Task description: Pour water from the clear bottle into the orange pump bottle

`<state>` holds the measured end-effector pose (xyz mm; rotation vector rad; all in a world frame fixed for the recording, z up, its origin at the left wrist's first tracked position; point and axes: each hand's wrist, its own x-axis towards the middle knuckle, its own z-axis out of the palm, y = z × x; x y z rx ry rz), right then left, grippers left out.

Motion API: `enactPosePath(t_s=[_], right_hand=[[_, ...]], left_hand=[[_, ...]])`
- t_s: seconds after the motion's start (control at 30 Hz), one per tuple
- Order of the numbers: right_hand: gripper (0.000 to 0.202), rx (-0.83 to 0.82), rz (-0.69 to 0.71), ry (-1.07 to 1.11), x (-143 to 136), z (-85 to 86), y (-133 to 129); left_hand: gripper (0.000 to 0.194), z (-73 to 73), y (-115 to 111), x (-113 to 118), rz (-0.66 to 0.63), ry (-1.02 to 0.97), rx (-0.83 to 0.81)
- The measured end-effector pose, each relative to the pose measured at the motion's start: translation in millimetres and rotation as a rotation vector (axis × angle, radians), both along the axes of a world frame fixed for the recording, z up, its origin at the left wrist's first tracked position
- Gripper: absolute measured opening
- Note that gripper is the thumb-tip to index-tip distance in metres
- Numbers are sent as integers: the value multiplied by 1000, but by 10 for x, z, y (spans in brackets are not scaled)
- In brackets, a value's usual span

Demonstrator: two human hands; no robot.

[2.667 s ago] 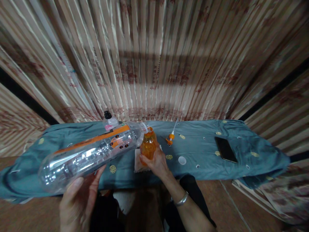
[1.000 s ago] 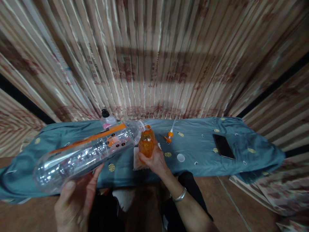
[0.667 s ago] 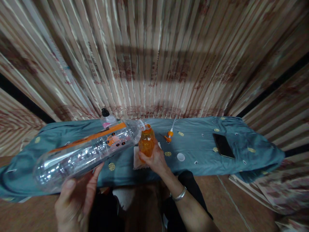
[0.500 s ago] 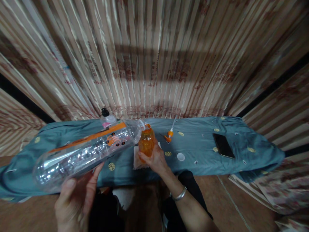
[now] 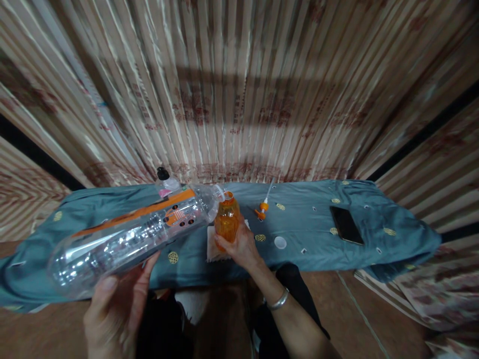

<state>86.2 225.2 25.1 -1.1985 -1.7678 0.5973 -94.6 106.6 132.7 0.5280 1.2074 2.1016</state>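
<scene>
A large clear plastic bottle [image 5: 130, 242] with an orange label lies tilted in my left hand [image 5: 118, 304], its mouth up and to the right. That mouth is at the open neck of an orange translucent bottle [image 5: 226, 222]. My right hand [image 5: 241, 244] is wrapped round the orange bottle, above a pale cloth [image 5: 214, 249]. Right of it, an orange and white pump head [image 5: 263, 208] with a thin tube lies on the teal cloth [image 5: 299, 219]. Whether liquid is passing between the bottles cannot be made out.
Behind the large bottle stands a small bottle [image 5: 168, 184] with a black pump. A white round disc [image 5: 280, 243] and a black phone [image 5: 346, 225] lie to the right. Patterned curtains [image 5: 239, 99] hang behind the cloth-covered surface.
The large clear bottle has shifted very slightly to the left in my left hand. My right hand and the orange bottle look unmoved.
</scene>
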Motion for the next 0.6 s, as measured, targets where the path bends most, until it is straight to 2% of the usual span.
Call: enactPosePath(t_s=[0.2,0.43,0.6], right_hand=[[76,-9,8,29,-12,51,-21],[74,41,-10,34,-37,34,-17],[73,43,-26,39,-46,15,-16]], left_hand=[[37,17,-11,2,-8,-4,-25],[44,10,8,8,43,13,2],[41,2,23,14,39,13,-12]])
